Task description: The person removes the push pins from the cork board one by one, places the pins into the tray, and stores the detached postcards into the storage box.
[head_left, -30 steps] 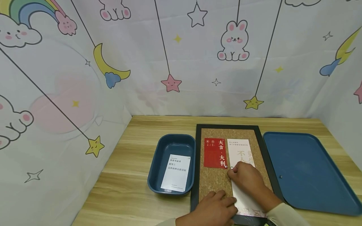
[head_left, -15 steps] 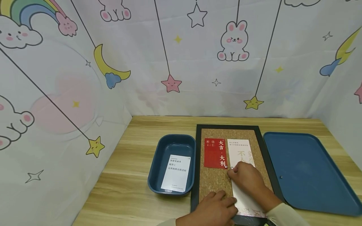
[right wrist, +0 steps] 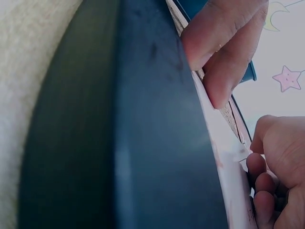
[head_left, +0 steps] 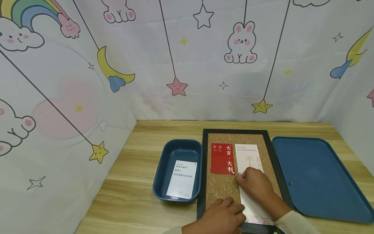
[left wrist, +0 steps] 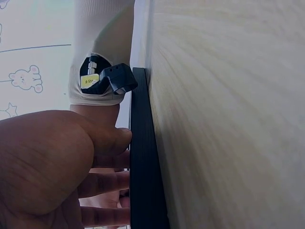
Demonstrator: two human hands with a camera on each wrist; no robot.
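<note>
In the head view, a long white card (head_left: 246,152) with printed characters lies on a black-framed cork board (head_left: 220,188). My right hand (head_left: 257,185) is over the card, its thumb and forefinger pinching a small push pin (head_left: 240,174) at the card's left edge; the other fingers are curled in. Nearer the front, my left hand (head_left: 220,216) rests on the board with its fingertips on the card's left edge. The left wrist view has the left palm (left wrist: 47,162) beside the black frame (left wrist: 145,157). A red card (head_left: 219,159) lies left of the white one, with another pin (head_left: 233,173) at its lower right corner.
Left of the board stands a deep blue bin (head_left: 160,169) holding a smaller white printed card (head_left: 181,179). A flat blue tray (head_left: 321,175) lies along the right side, with a tiny pin (head_left: 290,183) on it. A patterned cloth (head_left: 204,104) hangs behind the wooden table (head_left: 128,195).
</note>
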